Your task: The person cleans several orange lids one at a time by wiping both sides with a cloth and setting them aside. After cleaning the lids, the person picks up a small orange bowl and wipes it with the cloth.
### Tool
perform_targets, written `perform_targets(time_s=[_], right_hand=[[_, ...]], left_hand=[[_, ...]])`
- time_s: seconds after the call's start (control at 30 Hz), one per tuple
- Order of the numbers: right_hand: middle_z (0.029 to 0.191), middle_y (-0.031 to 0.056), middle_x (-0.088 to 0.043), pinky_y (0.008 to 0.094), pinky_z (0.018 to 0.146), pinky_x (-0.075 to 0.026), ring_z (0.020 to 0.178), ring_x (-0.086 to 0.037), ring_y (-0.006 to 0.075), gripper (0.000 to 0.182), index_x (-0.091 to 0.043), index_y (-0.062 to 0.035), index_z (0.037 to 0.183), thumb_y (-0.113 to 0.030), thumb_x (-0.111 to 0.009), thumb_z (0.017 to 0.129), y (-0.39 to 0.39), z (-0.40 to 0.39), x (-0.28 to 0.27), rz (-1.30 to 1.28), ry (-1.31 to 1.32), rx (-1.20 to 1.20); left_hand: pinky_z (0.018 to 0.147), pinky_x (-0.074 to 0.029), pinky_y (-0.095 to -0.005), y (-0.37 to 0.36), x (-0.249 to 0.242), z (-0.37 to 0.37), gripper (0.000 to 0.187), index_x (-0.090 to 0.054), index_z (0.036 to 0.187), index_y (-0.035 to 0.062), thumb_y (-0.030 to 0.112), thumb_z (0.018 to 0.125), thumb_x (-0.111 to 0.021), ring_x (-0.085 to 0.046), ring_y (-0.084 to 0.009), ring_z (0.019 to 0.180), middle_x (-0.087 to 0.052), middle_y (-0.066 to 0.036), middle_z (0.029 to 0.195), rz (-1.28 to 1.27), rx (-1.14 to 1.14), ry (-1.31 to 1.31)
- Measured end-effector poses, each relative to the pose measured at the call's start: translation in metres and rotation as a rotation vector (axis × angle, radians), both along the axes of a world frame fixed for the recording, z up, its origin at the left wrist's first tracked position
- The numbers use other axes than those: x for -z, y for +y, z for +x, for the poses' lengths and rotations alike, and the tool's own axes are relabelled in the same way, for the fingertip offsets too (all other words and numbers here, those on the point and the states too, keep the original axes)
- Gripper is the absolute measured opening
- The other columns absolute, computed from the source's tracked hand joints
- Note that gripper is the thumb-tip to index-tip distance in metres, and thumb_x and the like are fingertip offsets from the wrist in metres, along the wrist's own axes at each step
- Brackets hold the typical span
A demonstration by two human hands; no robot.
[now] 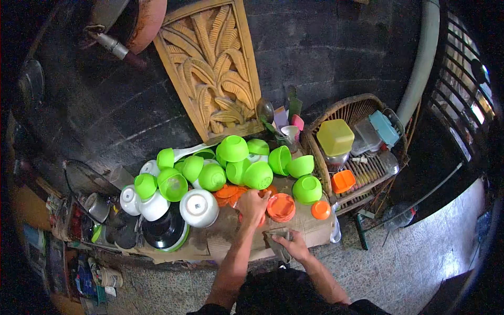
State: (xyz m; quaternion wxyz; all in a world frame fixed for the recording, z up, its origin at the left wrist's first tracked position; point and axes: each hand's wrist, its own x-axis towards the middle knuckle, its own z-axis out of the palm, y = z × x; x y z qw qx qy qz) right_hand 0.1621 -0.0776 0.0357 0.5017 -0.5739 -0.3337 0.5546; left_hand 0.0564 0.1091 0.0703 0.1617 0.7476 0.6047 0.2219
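My left hand (253, 206) reaches onto the cardboard-covered table (220, 239), its fingers closed at some orange items (229, 195) just below the green bowls; what the fingertips hold is hard to make out. To its right lies a stack of orange dishes (281, 207). Near the table's front edge my right hand (292, 244) is closed on a greyish-brown cloth (279, 245), which hangs down over the edge. Behind the hands are several light green bowls (258, 175), many upside down, and white bowls (199, 208).
A wicker rack (362, 186) at the right holds a yellow container (335, 137) and an orange container (343, 181). A small orange bowl (321, 210) sits near the table's right end. A black bowl (164, 231) is at the left. A carved wooden panel (212, 68) leans behind.
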Motion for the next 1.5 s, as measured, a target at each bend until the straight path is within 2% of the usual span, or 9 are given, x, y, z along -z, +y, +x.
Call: perform_targets(time_s=[0.2, 0.43, 0.6, 0.7, 0.83, 1.2, 1.27, 1.37, 1.5], right_hand=[[0.102, 0.0085, -0.075, 0.0323, 0.083, -0.056, 0.090, -0.068, 0.0151, 0.034, -0.071, 0.0014, 0.116, -0.018, -0.079, 0.090, 0.001, -0.002, -0.011, 0.036, 0.082, 0.021], [0.103, 0.0087, -0.076, 0.0322, 0.084, -0.055, 0.091, -0.068, 0.0157, 0.034, -0.070, 0.0011, 0.116, -0.018, -0.078, 0.090, 0.001, -0.003, -0.003, 0.020, 0.036, 0.026], [0.105, 0.0126, -0.076, 0.0354, 0.086, -0.057, 0.095, -0.070, 0.0182, 0.040, -0.069, 0.0000, 0.118, -0.026, -0.080, 0.089, 0.004, -0.001, 0.012, 0.065, -0.019, 0.006], [0.105, 0.0132, -0.076, 0.0353, 0.087, -0.057, 0.095, -0.070, 0.0182, 0.040, -0.069, 0.0003, 0.117, -0.025, -0.081, 0.089, 0.004, -0.002, 0.009, 0.072, -0.020, 0.012], [0.103, 0.0130, -0.076, 0.0350, 0.085, -0.057, 0.092, -0.071, 0.0183, 0.039, -0.070, 0.0006, 0.115, -0.026, -0.081, 0.088, 0.005, -0.004, 0.010, 0.060, -0.016, 0.020], [0.096, 0.0114, -0.076, 0.0335, 0.078, -0.058, 0.084, -0.070, 0.0168, 0.039, -0.070, 0.0005, 0.114, -0.027, -0.080, 0.088, 0.005, -0.003, 0.016, 0.081, 0.076, 0.008], [0.096, 0.0107, -0.076, 0.0336, 0.078, -0.058, 0.084, -0.070, 0.0165, 0.038, -0.070, 0.0003, 0.114, -0.026, -0.080, 0.089, 0.004, -0.001, 0.014, 0.068, 0.045, 0.012], [0.096, 0.0095, -0.076, 0.0337, 0.078, -0.058, 0.085, -0.070, 0.0161, 0.036, -0.070, 0.0000, 0.114, -0.025, -0.080, 0.089, 0.003, -0.001, 0.015, 0.054, 0.003, 0.014], [0.098, 0.0079, -0.076, 0.0336, 0.078, -0.057, 0.086, -0.070, 0.0157, 0.032, -0.071, -0.0008, 0.113, -0.022, -0.079, 0.090, 0.005, -0.003, -0.001, 0.105, 0.042, 0.004]], left_hand=[[0.067, -0.055, -0.0484, -0.005, -0.018, 0.005, 0.034, -0.077, 0.083, 0.0050, 0.038, 0.089, -0.074, -0.073, -0.0378, 0.075, -0.073, -0.021, 0.078, -0.069, -0.014, -0.125], [0.065, -0.056, -0.0467, 0.008, 0.020, 0.000, 0.029, -0.079, 0.084, 0.0084, 0.037, 0.086, -0.071, -0.073, -0.0356, 0.073, -0.075, -0.014, 0.080, 0.098, -0.007, -0.063], [0.063, -0.054, -0.0373, 0.004, 0.023, -0.012, 0.027, -0.077, 0.088, 0.0028, 0.028, 0.081, -0.081, -0.071, -0.0247, 0.064, -0.072, -0.012, 0.072, 0.130, 0.003, -0.290], [0.068, -0.056, -0.0434, 0.005, 0.028, -0.024, 0.030, -0.077, 0.091, 0.0030, 0.032, 0.083, -0.079, -0.073, -0.0321, 0.073, -0.074, -0.015, 0.079, 0.060, 0.000, -0.401], [0.069, -0.057, -0.0407, 0.009, 0.022, -0.033, 0.033, -0.078, 0.095, 0.0023, 0.034, 0.084, -0.079, -0.073, -0.0296, 0.073, -0.074, -0.015, 0.079, 0.033, -0.058, -0.422], [0.058, -0.049, -0.0371, -0.009, 0.026, -0.023, 0.027, -0.074, 0.087, 0.0002, 0.024, 0.080, -0.085, -0.060, -0.0216, 0.058, -0.062, -0.009, 0.068, 0.182, 0.154, -0.465], [0.057, -0.045, -0.0286, -0.009, 0.031, -0.024, 0.021, -0.073, 0.085, -0.0003, 0.017, 0.080, -0.084, -0.054, -0.0105, 0.061, -0.061, -0.002, 0.069, 0.174, 0.173, -0.524], [0.055, -0.046, -0.0339, -0.011, 0.031, -0.027, 0.022, -0.072, 0.086, -0.0011, 0.014, 0.078, -0.086, -0.055, -0.0181, 0.057, -0.058, -0.008, 0.067, 0.199, 0.193, -0.580], [0.050, -0.042, -0.0284, -0.006, 0.047, -0.034, 0.017, -0.071, 0.086, -0.0019, 0.008, 0.082, -0.083, -0.052, -0.0072, 0.055, -0.052, 0.000, 0.065, 0.020, 0.231, -0.753]])
